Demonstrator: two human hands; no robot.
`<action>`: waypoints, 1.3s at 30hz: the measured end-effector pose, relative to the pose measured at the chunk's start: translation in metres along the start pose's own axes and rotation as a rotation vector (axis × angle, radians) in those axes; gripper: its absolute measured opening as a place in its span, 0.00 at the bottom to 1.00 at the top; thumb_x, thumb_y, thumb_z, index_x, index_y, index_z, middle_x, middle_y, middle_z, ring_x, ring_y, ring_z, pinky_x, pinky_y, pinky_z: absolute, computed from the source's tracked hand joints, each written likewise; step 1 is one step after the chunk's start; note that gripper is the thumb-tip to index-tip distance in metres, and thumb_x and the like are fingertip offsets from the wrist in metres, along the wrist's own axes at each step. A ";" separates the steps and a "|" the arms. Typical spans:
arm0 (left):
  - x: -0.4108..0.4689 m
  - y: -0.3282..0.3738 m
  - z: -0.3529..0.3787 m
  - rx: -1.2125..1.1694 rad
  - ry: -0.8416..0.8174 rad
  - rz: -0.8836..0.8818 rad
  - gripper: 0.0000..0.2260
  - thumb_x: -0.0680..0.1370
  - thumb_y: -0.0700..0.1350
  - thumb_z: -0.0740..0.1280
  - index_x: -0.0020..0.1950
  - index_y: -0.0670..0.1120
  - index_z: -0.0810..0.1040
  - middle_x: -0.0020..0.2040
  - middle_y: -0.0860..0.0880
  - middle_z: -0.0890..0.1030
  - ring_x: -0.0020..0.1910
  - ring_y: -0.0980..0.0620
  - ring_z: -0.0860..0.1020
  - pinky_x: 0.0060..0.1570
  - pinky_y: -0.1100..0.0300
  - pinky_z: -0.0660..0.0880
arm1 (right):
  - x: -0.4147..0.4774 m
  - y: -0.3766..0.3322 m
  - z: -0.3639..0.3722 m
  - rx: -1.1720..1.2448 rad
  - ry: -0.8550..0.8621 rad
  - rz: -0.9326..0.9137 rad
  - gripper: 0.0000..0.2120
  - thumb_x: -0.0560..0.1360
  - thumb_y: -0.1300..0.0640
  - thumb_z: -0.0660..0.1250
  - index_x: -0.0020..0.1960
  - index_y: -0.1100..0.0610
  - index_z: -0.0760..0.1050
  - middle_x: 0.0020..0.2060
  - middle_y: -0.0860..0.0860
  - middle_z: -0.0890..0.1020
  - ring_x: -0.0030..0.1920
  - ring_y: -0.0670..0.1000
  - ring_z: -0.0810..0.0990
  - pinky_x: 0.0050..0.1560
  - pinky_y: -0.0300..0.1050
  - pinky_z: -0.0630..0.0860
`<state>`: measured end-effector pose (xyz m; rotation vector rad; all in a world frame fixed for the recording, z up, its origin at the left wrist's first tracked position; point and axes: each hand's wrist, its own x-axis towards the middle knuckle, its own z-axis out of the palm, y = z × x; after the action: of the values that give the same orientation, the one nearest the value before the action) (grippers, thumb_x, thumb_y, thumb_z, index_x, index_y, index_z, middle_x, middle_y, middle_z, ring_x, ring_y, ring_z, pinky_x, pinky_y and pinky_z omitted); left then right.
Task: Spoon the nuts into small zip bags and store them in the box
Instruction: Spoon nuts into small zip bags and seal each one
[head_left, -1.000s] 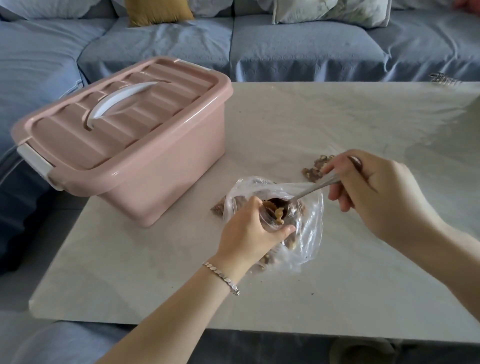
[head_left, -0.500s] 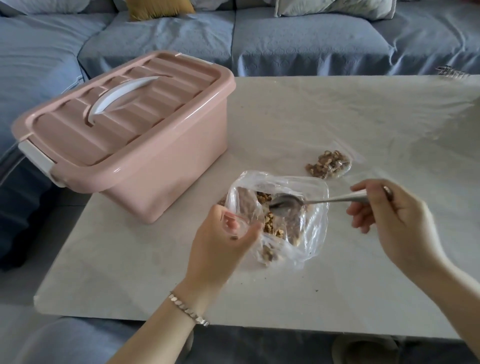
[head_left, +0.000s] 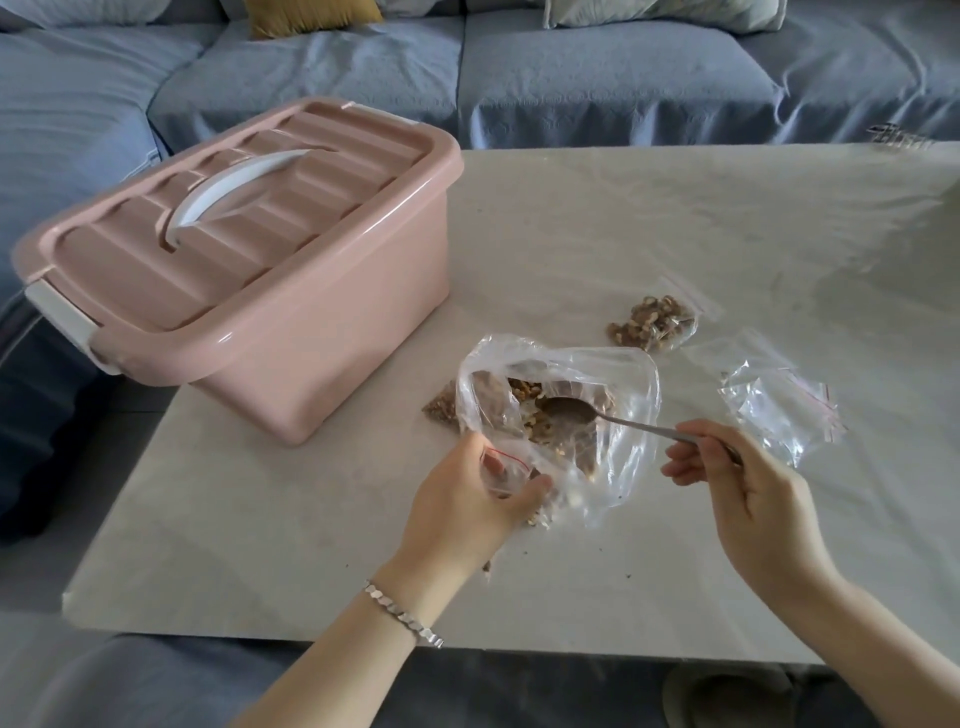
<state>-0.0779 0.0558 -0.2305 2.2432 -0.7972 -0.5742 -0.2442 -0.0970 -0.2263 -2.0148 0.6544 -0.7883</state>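
Observation:
A large clear plastic bag (head_left: 623, 415) of walnut pieces (head_left: 524, 389) lies open on the pale table (head_left: 623, 218). My left hand (head_left: 467, 514) grips a small zip bag (head_left: 501, 467) with a red strip at the big bag's near edge. My right hand (head_left: 737, 488) pinches the handle of a metal spoon (head_left: 571, 411), whose bowl sits inside the big bag over the nuts. A filled small zip bag (head_left: 655, 322) lies behind. Several empty zip bags (head_left: 779, 410) lie to the right. The pink box (head_left: 244, 280) stands at the left, its lid on.
Another small bag of nuts (head_left: 441, 408) peeks out left of the big bag, close to the box. Crumbs dot the table near its front edge. A blue sofa (head_left: 597, 78) runs behind and to the left of the table.
The spoon came out of the small bag and moved back into the big bag. My left hand lowered the small bag toward me. My right hand moved right and nearer.

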 end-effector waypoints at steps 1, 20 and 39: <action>-0.001 0.000 0.000 -0.006 0.008 0.004 0.21 0.68 0.65 0.68 0.46 0.49 0.71 0.42 0.55 0.79 0.39 0.57 0.77 0.36 0.63 0.73 | 0.000 0.002 0.001 -0.003 0.006 0.017 0.09 0.77 0.40 0.53 0.50 0.31 0.72 0.43 0.41 0.81 0.40 0.44 0.82 0.45 0.34 0.77; -0.007 -0.001 -0.013 -0.146 0.067 0.063 0.13 0.70 0.56 0.71 0.43 0.50 0.73 0.43 0.58 0.80 0.43 0.67 0.77 0.41 0.71 0.72 | 0.009 -0.009 -0.003 0.553 0.093 0.787 0.12 0.80 0.60 0.55 0.46 0.63 0.76 0.30 0.57 0.81 0.28 0.52 0.81 0.29 0.37 0.78; 0.028 0.029 0.002 -0.068 0.054 0.140 0.16 0.70 0.57 0.70 0.47 0.49 0.70 0.39 0.52 0.79 0.39 0.55 0.79 0.42 0.56 0.78 | 0.049 -0.054 -0.049 0.437 0.198 0.591 0.14 0.80 0.59 0.54 0.41 0.60 0.74 0.23 0.53 0.79 0.21 0.47 0.76 0.23 0.33 0.73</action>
<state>-0.0703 0.0192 -0.2163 2.1125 -0.8858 -0.4659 -0.2390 -0.1294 -0.1453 -1.2612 1.0285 -0.6942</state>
